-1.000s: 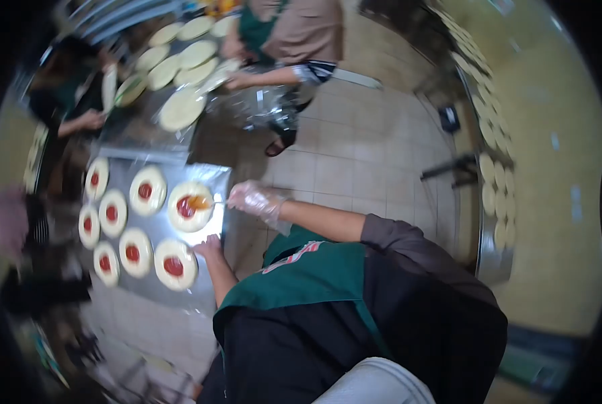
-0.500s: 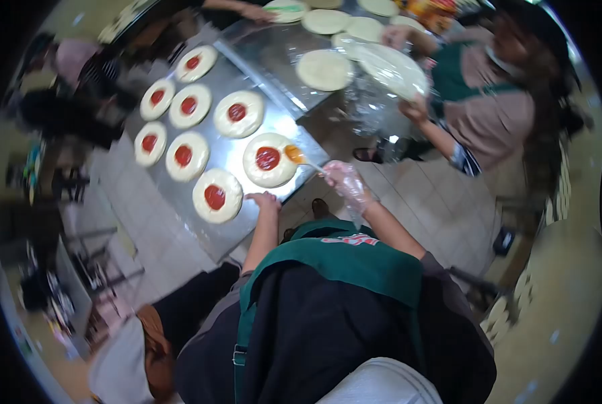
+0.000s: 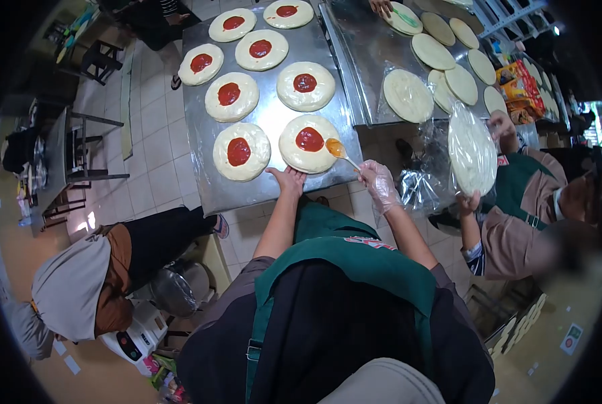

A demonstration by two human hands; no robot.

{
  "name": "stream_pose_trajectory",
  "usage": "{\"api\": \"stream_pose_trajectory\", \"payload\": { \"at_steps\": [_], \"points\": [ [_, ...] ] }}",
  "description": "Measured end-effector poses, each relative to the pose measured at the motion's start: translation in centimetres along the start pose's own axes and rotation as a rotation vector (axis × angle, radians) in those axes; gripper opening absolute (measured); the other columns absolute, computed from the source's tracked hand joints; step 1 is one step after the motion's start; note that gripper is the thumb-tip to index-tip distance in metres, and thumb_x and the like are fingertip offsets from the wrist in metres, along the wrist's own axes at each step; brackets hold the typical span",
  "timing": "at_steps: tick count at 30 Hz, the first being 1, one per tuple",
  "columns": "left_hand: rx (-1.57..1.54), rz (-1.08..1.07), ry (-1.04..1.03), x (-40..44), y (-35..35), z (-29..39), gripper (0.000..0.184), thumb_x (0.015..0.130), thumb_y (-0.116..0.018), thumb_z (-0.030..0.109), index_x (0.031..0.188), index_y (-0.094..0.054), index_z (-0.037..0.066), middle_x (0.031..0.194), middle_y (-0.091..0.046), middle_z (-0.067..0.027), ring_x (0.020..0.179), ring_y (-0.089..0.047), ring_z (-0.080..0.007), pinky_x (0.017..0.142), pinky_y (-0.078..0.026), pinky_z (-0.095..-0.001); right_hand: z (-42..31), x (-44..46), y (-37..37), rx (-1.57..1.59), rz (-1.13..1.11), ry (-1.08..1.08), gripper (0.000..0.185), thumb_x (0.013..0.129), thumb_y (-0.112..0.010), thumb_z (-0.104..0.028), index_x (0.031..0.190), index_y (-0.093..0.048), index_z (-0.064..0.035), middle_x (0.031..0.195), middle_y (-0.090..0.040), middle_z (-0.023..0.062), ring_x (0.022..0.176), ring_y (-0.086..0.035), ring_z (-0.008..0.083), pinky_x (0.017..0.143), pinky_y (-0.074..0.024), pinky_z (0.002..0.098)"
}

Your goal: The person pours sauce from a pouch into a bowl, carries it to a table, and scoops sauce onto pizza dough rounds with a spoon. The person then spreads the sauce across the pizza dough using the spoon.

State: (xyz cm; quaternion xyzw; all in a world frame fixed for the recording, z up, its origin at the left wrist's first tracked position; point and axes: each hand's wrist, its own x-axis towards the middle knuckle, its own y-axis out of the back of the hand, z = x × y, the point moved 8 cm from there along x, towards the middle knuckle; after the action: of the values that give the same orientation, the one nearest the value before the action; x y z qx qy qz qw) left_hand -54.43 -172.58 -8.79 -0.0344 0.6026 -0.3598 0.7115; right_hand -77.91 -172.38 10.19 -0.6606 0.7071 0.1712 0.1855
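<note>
My right hand (image 3: 379, 186), in a clear plastic glove, grips the handle of a spoon (image 3: 337, 149). The sauce-coated bowl of the spoon is over the right edge of a dough round (image 3: 301, 163), beside the red sauce (image 3: 309, 139) at its middle. My bare left hand (image 3: 289, 180) rests palm up at the near edge of the metal table (image 3: 206, 161), fingers apart and at the underside of that same round. Left of it lies another sauced round (image 3: 227, 168), and several more sit farther back.
At the right, a co-worker (image 3: 503, 222) holds a flat dough round (image 3: 472, 151) in clear plastic. A second metal table (image 3: 355, 74) bears several plain rounds and orange packets (image 3: 520, 91). Another person (image 3: 79, 283) is at the lower left, near a stool (image 3: 101, 59).
The view has turned, so the table now lies straight ahead. The spoon has moved off the sauce to the round's right edge. My left hand has turned palm up with its fingers spread.
</note>
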Motion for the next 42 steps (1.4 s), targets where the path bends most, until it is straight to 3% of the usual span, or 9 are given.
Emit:
{"api": "stream_pose_trajectory", "payload": {
  "at_steps": [8, 11, 14, 18, 23, 28, 31, 34, 42],
  "points": [
    [-0.003, -0.332, -0.003, -0.4, -3.4, 1.1, 0.109, 0.078, 0.001, 0.087, 0.153, -0.025, 0.013, 0.157, -0.029, -0.0116, 0.143, -0.029, -0.0313, 0.117, -0.024, -0.0479, -0.3, 5.4, 0.7, -0.461, 0.066, -0.017, 0.012, 0.085, -0.056, -0.011, 0.086, -0.065, -0.0032, 0.067, -0.060, 0.0023, 0.058, -0.053, 0.0089, 0.054, -0.0423, 0.0270],
    [-0.159, -0.387, 0.060, -1.0, -4.1, 1.0, 0.094, 0.088, -0.007, 0.078, 0.151, -0.029, 0.012, 0.155, -0.032, -0.0127, 0.141, -0.032, -0.0335, 0.116, -0.027, -0.0501, 1.1, 7.8, 0.4, -0.620, 0.018, 0.044, 0.018, 0.087, -0.054, -0.014, 0.093, -0.067, -0.0029, 0.074, -0.065, 0.0095, 0.066, -0.061, 0.0188, 0.064, -0.0492, 0.0342],
    [-0.138, -0.474, 0.034, -0.1, -4.2, 1.6, 0.074, 0.097, -0.020, 0.063, 0.149, -0.033, 0.011, 0.152, -0.037, -0.0140, 0.138, -0.038, -0.0345, 0.114, -0.031, -0.0520, 1.6, 9.8, -1.1, -0.754, -0.011, 0.160, 0.024, 0.086, -0.052, -0.014, 0.098, -0.069, -0.0025, 0.071, -0.060, 0.0030, 0.064, -0.055, 0.0127, 0.060, -0.0452, 0.0296],
    [-0.264, -0.586, 0.080, -1.0, -5.4, 3.0, 0.058, 0.100, -0.034, 0.044, 0.146, -0.037, 0.008, 0.147, -0.044, -0.0157, 0.133, -0.045, -0.0347, 0.110, -0.038, -0.0518, -0.1, 10.6, -3.7, -0.834, -0.006, 0.276, 0.027, 0.087, -0.050, -0.018, 0.104, -0.069, -0.0069, 0.077, -0.064, 0.0136, 0.073, -0.062, 0.0254, 0.070, -0.0491, 0.0365],
    [-0.104, -0.451, 0.056, 1.4, -3.4, 2.8, 0.057, 0.103, -0.029, 0.045, 0.144, -0.039, 0.007, 0.146, -0.045, -0.0157, 0.132, -0.047, -0.0323, 0.109, -0.040, -0.0481, -2.5, 10.0, -6.6, -1.027, 0.018, 0.280, 0.022, 0.090, -0.053, -0.024, 0.099, -0.070, -0.0119, 0.085, -0.066, 0.0191, 0.081, -0.064, 0.0342, 0.074, -0.0499, 0.0422],
    [0.119, -0.060, -0.112, 2.3, -0.1, 2.4, 0.065, 0.103, -0.018, 0.053, 0.142, -0.041, 0.006, 0.146, -0.045, -0.0151, 0.133, -0.046, -0.0304, 0.110, -0.039, -0.0464, -2.1, 10.7, -7.8, -1.005, 0.005, 0.230, 0.022, 0.091, -0.058, -0.028, 0.097, -0.069, -0.0107, 0.083, -0.067, 0.0173, 0.078, -0.066, 0.0349, 0.072, -0.0492, 0.0460],
    [0.184, 0.023, 0.043, 1.7, 0.8, 1.3, 0.088, 0.096, -0.010, 0.070, 0.141, -0.041, 0.001, 0.143, -0.047, -0.0157, 0.133, -0.045, -0.0300, 0.110, -0.033, -0.0513, -0.4, 10.8, -7.9, -0.968, 0.012, 0.295, 0.022, 0.091, -0.059, -0.029, 0.096, -0.069, -0.0102, 0.084, -0.068, 0.0174, 0.080, -0.066, 0.0358, 0.072, -0.0489, 0.0470],
    [0.467, 0.241, -0.068, -2.7, 1.7, 2.8, 0.101, 0.089, -0.009, 0.079, 0.144, -0.036, -0.001, 0.139, -0.050, -0.0156, 0.129, -0.047, -0.0268, 0.110, -0.029, -0.0478, 1.0, 10.2, -6.2, -1.019, 0.040, 0.384, 0.022, 0.091, -0.060, -0.029, 0.097, -0.070, -0.0100, 0.085, -0.068, 0.0155, 0.079, -0.066, 0.0341, 0.071, -0.0502, 0.0434],
    [0.483, 0.152, -0.098, -3.8, 2.7, 3.6, 0.101, 0.088, -0.011, 0.081, 0.147, -0.030, 0.001, 0.135, -0.053, -0.0161, 0.123, -0.050, -0.0238, 0.106, -0.031, -0.0408, 1.8, 11.5, -7.9, -1.135, -0.055, 0.437, 0.020, 0.092, -0.056, -0.025, 0.096, -0.070, -0.0121, 0.091, -0.068, 0.0153, 0.086, -0.065, 0.0344, 0.077, -0.0492, 0.0472]
  ]
}}
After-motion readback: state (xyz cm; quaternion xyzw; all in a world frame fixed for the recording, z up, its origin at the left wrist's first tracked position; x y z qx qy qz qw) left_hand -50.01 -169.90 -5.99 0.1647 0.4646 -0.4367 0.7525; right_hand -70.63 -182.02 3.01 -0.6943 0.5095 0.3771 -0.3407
